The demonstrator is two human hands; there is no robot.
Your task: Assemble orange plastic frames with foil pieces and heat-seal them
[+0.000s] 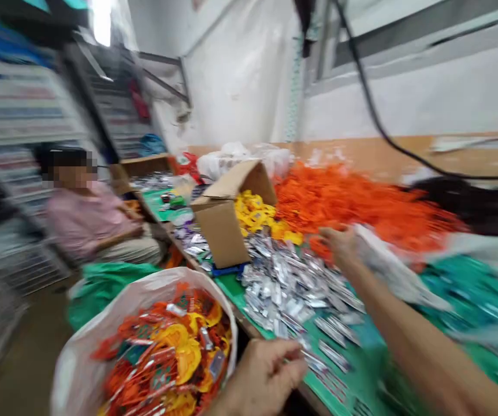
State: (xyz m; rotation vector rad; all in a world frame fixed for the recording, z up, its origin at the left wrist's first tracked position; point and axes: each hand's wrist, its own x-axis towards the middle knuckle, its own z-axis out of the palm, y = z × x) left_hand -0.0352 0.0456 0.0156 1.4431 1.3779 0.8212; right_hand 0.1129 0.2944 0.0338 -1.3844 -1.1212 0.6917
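My left hand [261, 379] is at the bottom of the view, its fingers pinched on what looks like a silver sachet [305, 359] at the near table edge. My right hand [339, 245] reaches over the table and grips a crumpled white plastic bag [387, 268]. Below it lies a wide heap of silver sachets [283, 286]. Beyond that hand spreads a mound of orange plastic pieces [353, 208]. Yellow pieces [253, 214] sit next to an open cardboard box [220, 222]. Near my left hand, a white sack [75, 370] holds mixed orange and yellow pieces.
A seated person in a pink shirt [90, 222] works at the table's left side, beside a shallow cardboard tray [142, 167]. A green bag [101, 294] lies on the floor. A black cable [383, 115] hangs across the upper right. Shelves and stairs stand behind.
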